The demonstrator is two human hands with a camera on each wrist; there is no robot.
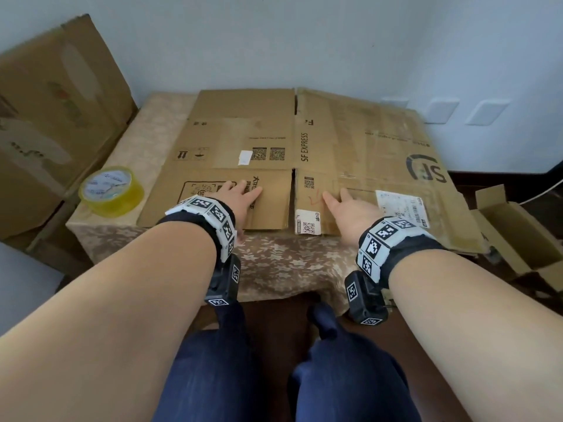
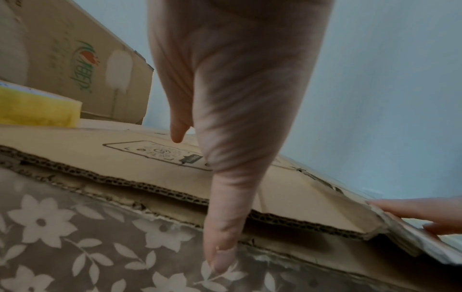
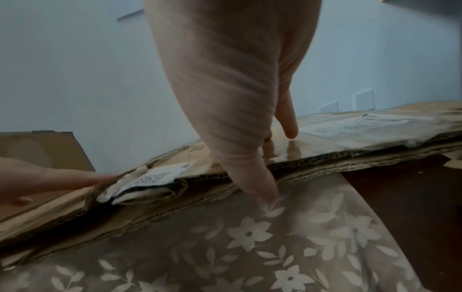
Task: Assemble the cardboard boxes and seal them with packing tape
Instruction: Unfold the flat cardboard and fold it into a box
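1. Overhead: flattened brown corrugated cardboard box (image 1: 304,166) lying on floral-clothed table (image 1: 274,263); left hand (image 1: 240,199) and right hand (image 1: 350,208) spread flat on near flaps, gripping nothing. Yellow packing tape roll (image 1: 111,190) just left.
2. Left wrist: thumb (image 2: 222,247) hanging over flap edge.
3. Right wrist: thumb (image 3: 260,185) likewise.
4. Likely step: starting assembly; next calls for lifting, opening into shape.

I see a plain pale blue wall (image 1: 335,41) behind a bench under beige floral cloth (image 1: 289,263), above dark brown floor (image 1: 274,324).
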